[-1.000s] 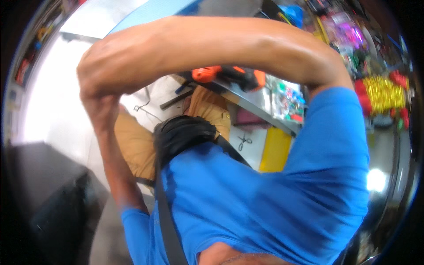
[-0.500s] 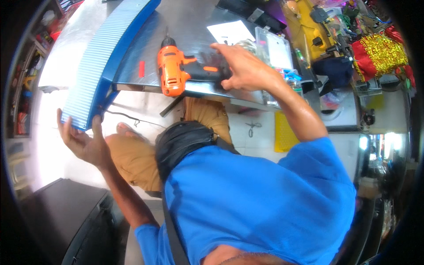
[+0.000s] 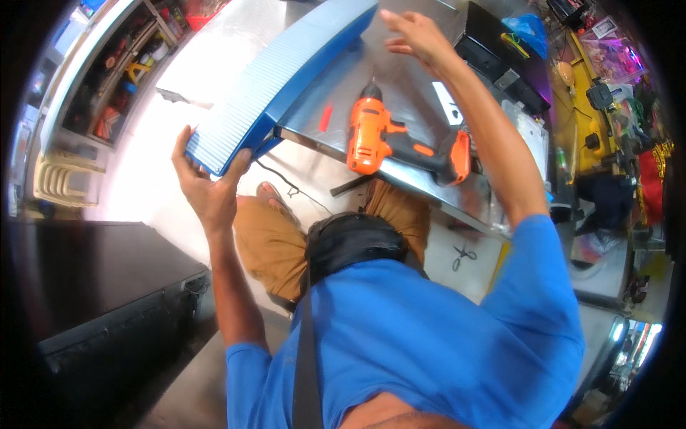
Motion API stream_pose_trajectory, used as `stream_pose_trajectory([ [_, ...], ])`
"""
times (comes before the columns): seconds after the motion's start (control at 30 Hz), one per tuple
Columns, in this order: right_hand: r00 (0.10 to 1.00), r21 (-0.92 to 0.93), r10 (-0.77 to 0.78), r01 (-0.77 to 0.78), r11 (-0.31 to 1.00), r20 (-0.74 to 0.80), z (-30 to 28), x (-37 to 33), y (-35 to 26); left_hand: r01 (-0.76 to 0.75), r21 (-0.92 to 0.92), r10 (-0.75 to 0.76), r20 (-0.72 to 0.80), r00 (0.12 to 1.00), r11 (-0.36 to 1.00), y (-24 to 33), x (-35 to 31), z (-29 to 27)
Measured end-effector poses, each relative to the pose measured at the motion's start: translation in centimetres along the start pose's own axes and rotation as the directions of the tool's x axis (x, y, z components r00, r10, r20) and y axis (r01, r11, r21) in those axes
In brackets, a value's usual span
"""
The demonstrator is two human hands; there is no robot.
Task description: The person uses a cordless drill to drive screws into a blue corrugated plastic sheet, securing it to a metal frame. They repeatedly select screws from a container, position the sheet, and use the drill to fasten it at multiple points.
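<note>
A long, curved blue object with a ribbed silver top lies slantwise across the metal table, its near end jutting past the table's edge. My left hand grips that near end, thumb on one side and fingers on the other. Beyond the table's middle my right hand is in the air near the object's far end, fingers stretched out, nothing in them. An orange and black cordless drill rests on the table between my arms, bit pointing away. Beside it is a small red strip.
A white card and a black box are on the table's right side. Cluttered tools and bags crowd the far right. Scissors lie on the floor; a dark cabinet stands at left, with stacked plastic chairs behind.
My right hand has left the area by the drill's handle and moved away and left, toward the blue object's far end. The whole view has shifted; my left hand keeps its grip.
</note>
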State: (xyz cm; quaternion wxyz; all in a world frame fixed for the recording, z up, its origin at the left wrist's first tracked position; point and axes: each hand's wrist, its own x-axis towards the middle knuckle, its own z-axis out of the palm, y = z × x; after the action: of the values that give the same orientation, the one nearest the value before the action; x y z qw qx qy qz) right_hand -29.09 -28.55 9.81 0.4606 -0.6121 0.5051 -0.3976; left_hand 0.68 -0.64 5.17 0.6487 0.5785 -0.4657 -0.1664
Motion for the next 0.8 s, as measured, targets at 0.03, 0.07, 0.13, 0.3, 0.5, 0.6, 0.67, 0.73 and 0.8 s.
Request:
stream_pose_trajectory([
  [0.03, 0.984, 0.168, 0.175, -0.180, 0.969, 0.042, 0.3, 2.3, 1.1, 0.042, -0.043, -0.042, 0.001, 0.999, 0.998, 0.2, -0.3, 0.3],
  [0.07, 0.981, 0.224, 0.178, -0.190, 0.956, 0.071, 1.9, 1.8, 0.9, 0.028, 0.021, -0.028, -0.010, 1.000, 0.999, 0.5, -0.5, -0.1],
  [0.13, 0.966, 0.294, 0.204, -0.243, 0.924, 0.158, 4.4, 1.5, 0.3, -0.012, 0.041, 0.012, 0.002, 1.000, 0.999, 0.4, -1.0, -0.3],
  [0.3, 0.939, 0.296, 0.321, -0.344, 0.891, 0.126, 7.0, 1.8, 0.2, -0.048, 0.015, 0.048, 0.021, 0.999, 0.999, -0.5, -1.8, -0.9],
  [0.5, 0.976, 0.474, 0.176, -0.215, 0.854, 0.126, 7.5, 0.1, -0.4, -0.091, 0.019, 0.090, 0.021, 0.996, 0.996, -1.4, -2.1, -1.8],
  [0.6, 0.952, 0.562, 0.147, -0.278, 0.779, 0.267, 7.9, 0.2, -0.2, -0.152, 0.090, 0.155, -0.024, 0.988, 0.984, -0.8, -3.0, -1.8],
  [0.67, 0.945, 0.601, 0.094, -0.274, 0.751, 0.313, 8.2, -0.5, -0.7, -0.226, 0.155, 0.235, -0.041, 0.971, 0.962, -0.2, -3.8, -1.8],
  [0.73, 0.937, 0.634, 0.088, -0.296, 0.715, 0.337, 8.9, -1.7, -2.1, -0.313, 0.275, 0.341, -0.057, 0.938, 0.909, -0.1, -4.9, -2.4],
  [0.8, 0.929, 0.650, 0.073, -0.309, 0.694, 0.364, 10.1, -2.9, -3.7, -0.268, 0.272, 0.308, -0.119, 0.944, 0.924, -0.5, -7.3, -2.8],
])
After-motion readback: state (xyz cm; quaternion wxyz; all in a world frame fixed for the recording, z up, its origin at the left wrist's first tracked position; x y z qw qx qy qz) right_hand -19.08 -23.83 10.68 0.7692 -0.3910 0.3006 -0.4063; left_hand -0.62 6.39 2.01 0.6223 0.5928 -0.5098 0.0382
